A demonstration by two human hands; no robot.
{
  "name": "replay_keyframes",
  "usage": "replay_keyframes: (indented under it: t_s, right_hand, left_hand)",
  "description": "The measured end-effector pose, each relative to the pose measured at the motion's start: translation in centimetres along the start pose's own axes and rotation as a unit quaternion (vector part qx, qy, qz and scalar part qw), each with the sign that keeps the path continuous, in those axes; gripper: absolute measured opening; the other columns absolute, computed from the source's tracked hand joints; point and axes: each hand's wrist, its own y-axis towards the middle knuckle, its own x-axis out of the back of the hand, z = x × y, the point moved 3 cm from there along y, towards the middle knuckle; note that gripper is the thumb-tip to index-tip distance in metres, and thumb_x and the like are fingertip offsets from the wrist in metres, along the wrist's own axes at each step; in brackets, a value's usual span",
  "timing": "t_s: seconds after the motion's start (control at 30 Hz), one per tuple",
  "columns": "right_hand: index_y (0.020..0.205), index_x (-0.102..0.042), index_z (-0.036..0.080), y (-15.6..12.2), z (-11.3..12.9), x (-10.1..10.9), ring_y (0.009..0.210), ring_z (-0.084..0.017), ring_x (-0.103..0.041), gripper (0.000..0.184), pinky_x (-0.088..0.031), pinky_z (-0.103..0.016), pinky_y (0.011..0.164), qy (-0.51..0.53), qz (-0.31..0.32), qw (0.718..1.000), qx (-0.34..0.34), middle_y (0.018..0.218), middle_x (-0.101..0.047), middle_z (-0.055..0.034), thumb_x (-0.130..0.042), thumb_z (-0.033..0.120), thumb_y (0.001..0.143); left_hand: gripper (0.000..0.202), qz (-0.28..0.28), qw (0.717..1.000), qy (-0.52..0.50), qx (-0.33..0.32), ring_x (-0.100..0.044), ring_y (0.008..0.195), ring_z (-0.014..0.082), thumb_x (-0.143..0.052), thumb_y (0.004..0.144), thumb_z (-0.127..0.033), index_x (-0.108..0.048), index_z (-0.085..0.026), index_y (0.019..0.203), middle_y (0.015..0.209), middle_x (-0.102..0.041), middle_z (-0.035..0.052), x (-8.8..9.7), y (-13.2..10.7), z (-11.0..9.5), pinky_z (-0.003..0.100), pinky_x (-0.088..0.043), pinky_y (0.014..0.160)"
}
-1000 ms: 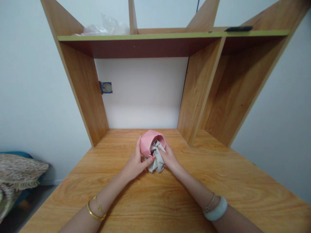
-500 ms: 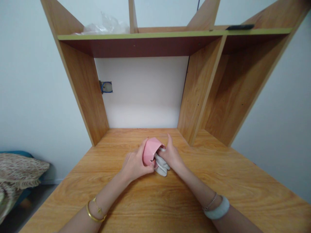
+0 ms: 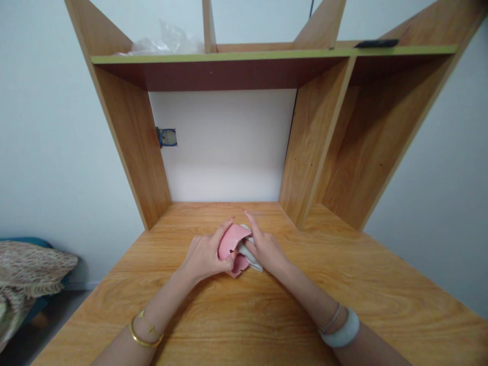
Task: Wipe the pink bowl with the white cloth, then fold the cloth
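Pink, glossy, notch-rimmed bowl (image 3: 231, 240) tilts at lower centre of my frame, clasped by the left hand (image 3: 206, 255); the right hand (image 3: 269, 250) touches crumpled light-grey cloth (image 3: 247, 253) at its mouth, whether pinching I cannot tell.

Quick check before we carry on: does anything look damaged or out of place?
Two things. The wall box at back left is uncovered, with what looks like blue wiring exposed. The pink container, held tilted in the left hand, has a dark notch at its rim; I can't tell whether that's damage or design.

A cloth (image 3: 252, 258) lies partly inside the pot (image 3: 230, 239), before the shelf (image 3: 244, 54).
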Motion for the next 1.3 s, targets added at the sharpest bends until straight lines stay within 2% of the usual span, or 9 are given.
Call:
replay_keyframes:
  t_s: [0.1, 0.23, 0.4, 0.53, 0.6, 0.7, 0.9, 1.1, 1.3]
  right_hand:
    - [0.135, -0.008, 0.018, 0.0, -0.4, -0.2, 0.060, -0.017, -0.056, 0.066, -0.039, -0.025, 0.056, 0.069, -0.021, 0.997, -0.026, 0.069, -0.060, -0.0011, -0.039, 0.022, 0.077]
    - [0.133, -0.013, 0.018, 0.1, -1.2, -0.2, 0.056, -0.014, -0.053, 0.065, -0.039, -0.023, 0.054, 0.153, -0.088, 0.981, -0.078, 0.067, -0.056, 0.0013, -0.038, 0.017, 0.073]
    - [0.129, -0.018, 0.019, 0.4, -2.2, -1.1, 0.054, -0.012, -0.053, 0.062, -0.042, -0.022, 0.051, 0.291, -0.117, 0.941, -0.129, 0.076, -0.058, 0.0006, -0.040, 0.018, 0.071]
    - [0.126, -0.022, 0.018, 0.6, -2.1, -2.1, 0.067, -0.014, -0.057, 0.061, -0.045, -0.024, 0.058, 0.344, -0.121, 0.922, -0.133, 0.086, -0.060, -0.0034, -0.045, 0.021, 0.070]
    - [0.126, -0.022, 0.016, 0.7, -2.0, -2.2, 0.069, -0.015, -0.058, 0.065, -0.045, -0.025, 0.059, 0.310, -0.116, 0.932, -0.149, 0.084, -0.061, -0.0047, -0.050, 0.024, 0.068]
    - [0.130, -0.018, 0.013, 0.5, -1.8, -1.7, 0.058, -0.018, -0.058, 0.077, -0.041, -0.024, 0.050, 0.190, -0.087, 0.962, -0.178, 0.069, -0.061, -0.0025, -0.055, 0.030, 0.065]
    - [0.135, -0.010, 0.016, 0.1, -1.2, 0.1, 0.056, -0.020, -0.058, 0.076, -0.035, -0.024, 0.048, -0.013, -0.089, 0.986, -0.139, 0.062, -0.060, -0.0020, -0.050, 0.033, 0.073]
    - [0.135, -0.011, 0.018, -0.1, -1.0, 0.5, 0.057, -0.018, -0.057, 0.069, -0.035, -0.024, 0.051, -0.011, -0.116, 0.988, -0.097, 0.069, -0.060, -0.0021, -0.045, 0.038, 0.077]
    - [0.133, -0.012, 0.013, 0.2, -3.1, 0.1, 0.065, -0.020, -0.059, 0.063, -0.036, -0.026, 0.054, -0.024, -0.105, 0.978, -0.180, 0.077, -0.062, -0.0073, -0.038, 0.040, 0.082]
  left_hand:
    - [0.069, -0.034, 0.996, -0.068, 0.037, -0.061, 0.073, 0.0210, -0.046, 0.073, -0.047, -0.020, -0.023, 0.133, 0.086, -0.062, 0.0023, -0.2, 0.2, 0.7, 0.029, -0.043, 0.066]
    - [0.082, -0.062, 0.984, -0.157, 0.059, -0.060, 0.081, 0.0219, -0.050, 0.072, -0.051, -0.007, -0.020, 0.135, 0.106, -0.054, 0.0078, -0.9, 0.5, 1.3, 0.034, -0.044, 0.071]
    - [0.087, -0.059, 0.960, -0.272, 0.002, -0.046, 0.109, 0.0247, -0.058, 0.071, -0.042, -0.004, -0.015, 0.135, 0.127, -0.039, 0.0150, -2.5, 0.4, 0.4, 0.038, -0.036, 0.090]
    - [0.082, -0.075, 0.947, -0.309, -0.032, -0.042, 0.113, 0.0218, -0.057, 0.073, -0.032, -0.005, -0.015, 0.134, 0.130, -0.036, 0.0138, -2.4, 0.4, 0.1, 0.035, -0.032, 0.094]
    - [0.080, -0.079, 0.955, -0.284, -0.030, -0.042, 0.113, 0.0229, -0.058, 0.071, -0.032, -0.010, -0.016, 0.134, 0.130, -0.037, 0.0128, -2.0, 0.3, 0.1, 0.035, -0.033, 0.094]
    - [0.079, -0.070, 0.969, -0.232, -0.041, -0.041, 0.114, 0.0241, -0.060, 0.066, -0.032, -0.019, -0.018, 0.132, 0.130, -0.038, 0.0107, -1.3, 0.2, -0.2, 0.036, -0.033, 0.094]
    - [0.071, -0.043, 0.974, -0.221, -0.012, -0.047, 0.108, 0.0234, -0.058, 0.064, -0.029, -0.029, -0.018, 0.128, 0.125, -0.045, 0.0087, -1.2, 0.0, -0.9, 0.035, -0.036, 0.092]
    - [0.057, -0.058, 0.961, -0.257, 0.083, -0.051, 0.102, 0.0224, -0.054, 0.067, -0.024, -0.038, -0.018, 0.122, 0.115, -0.053, 0.0076, -1.8, 0.6, 0.7, 0.036, -0.038, 0.089]
    - [0.045, -0.153, 0.928, -0.311, 0.138, -0.053, 0.097, 0.0193, -0.048, 0.071, -0.023, -0.043, -0.016, 0.116, 0.109, -0.055, 0.0078, -1.7, 1.3, 3.1, 0.032, -0.040, 0.085]
